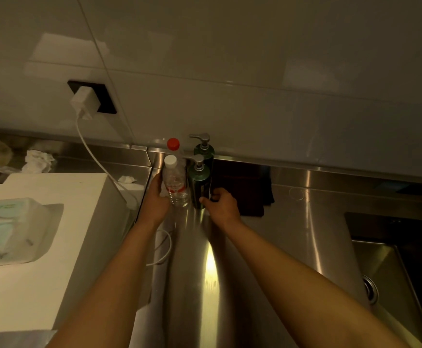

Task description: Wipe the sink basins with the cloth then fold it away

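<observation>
Left hand [157,194]: curled around the left side of the clear water bottle [175,183] with the white cap, fingers against its wall.
Right hand [222,205]: thumb and fingers pinched on the lower part of the front green pump bottle [200,185].
Cloth [244,189]: dark, lying flat on the steel surface [313,197] just right of the pump bottles, against the back ledge; folded or merely spread, cannot tell. Its long axis appears to run from the wall towards the person, the near edge ragged and stepped.
Bottles: two clear ones, the red-capped bottle [173,144] behind the white-capped; two green pump bottles, the rear one [206,148] with its spout pointing left. All upright, packed close.
Sink basin [390,272]: at the right edge, drain [371,290] visible, well apart from the cloth.
Left side: white box [54,222] carrying a wipes pack [14,229]; charger [84,102] in the wall socket, its cable [97,159] trailing down to the surface.
</observation>
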### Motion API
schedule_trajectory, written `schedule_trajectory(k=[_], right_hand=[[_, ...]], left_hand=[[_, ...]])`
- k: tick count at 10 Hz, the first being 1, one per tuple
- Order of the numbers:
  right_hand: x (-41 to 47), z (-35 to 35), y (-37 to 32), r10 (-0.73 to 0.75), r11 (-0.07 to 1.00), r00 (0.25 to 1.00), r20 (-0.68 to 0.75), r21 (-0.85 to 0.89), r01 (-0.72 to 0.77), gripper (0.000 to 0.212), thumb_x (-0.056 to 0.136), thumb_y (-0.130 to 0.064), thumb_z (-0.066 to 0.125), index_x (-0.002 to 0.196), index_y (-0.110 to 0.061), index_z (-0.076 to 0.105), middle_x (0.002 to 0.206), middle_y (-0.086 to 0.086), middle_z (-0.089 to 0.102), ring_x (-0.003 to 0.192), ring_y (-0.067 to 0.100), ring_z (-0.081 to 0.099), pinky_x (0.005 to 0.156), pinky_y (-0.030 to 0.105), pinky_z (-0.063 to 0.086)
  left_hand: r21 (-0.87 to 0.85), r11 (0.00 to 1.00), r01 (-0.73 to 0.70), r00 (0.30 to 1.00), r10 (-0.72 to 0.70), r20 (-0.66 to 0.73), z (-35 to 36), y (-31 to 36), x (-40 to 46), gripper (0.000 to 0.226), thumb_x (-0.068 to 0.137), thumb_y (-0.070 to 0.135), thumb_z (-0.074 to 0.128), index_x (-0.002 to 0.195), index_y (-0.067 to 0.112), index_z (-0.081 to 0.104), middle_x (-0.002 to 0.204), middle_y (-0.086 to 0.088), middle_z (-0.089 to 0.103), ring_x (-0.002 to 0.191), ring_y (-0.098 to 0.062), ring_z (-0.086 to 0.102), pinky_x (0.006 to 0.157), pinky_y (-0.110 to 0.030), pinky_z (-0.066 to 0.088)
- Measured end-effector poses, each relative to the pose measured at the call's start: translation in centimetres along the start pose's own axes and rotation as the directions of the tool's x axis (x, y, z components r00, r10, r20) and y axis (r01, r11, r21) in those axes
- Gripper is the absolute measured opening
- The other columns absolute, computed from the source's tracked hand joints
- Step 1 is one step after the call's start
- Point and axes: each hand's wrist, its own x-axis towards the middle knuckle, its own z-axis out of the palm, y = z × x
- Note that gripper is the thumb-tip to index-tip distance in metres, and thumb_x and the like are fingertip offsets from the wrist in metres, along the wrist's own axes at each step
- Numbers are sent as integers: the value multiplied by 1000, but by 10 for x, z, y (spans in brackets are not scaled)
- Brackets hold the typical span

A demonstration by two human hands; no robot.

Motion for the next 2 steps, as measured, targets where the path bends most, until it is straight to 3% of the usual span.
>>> schedule_trajectory(k=[1, 2], right_hand=[[-3, -5, 8, 7, 1000, 1000, 18, 8, -7, 55, 88, -33, 78, 134, -10, 58, 111, -1, 63, 113, 22, 64, 82, 23, 47], [-5, -12, 10, 0, 1000, 1000, 14, 21, -1, 62, 88, -33, 78, 140, -9, 55, 129, 7, 64, 119, 22, 62, 94, 27, 49]], left_hand=[[-95, 995, 19, 999, -22, -33, -2, -7, 0, 90, 78, -23, 45, 158, 18, 36, 160, -3, 42, 150, -19, 37, 122, -45, 34], [-102, 993, 59, 994, -68, -88, -1, -11, -10, 89, 81, -25, 40, 159, 18, 33, 161, -5, 41, 143, -16, 43, 106, -37, 47]])
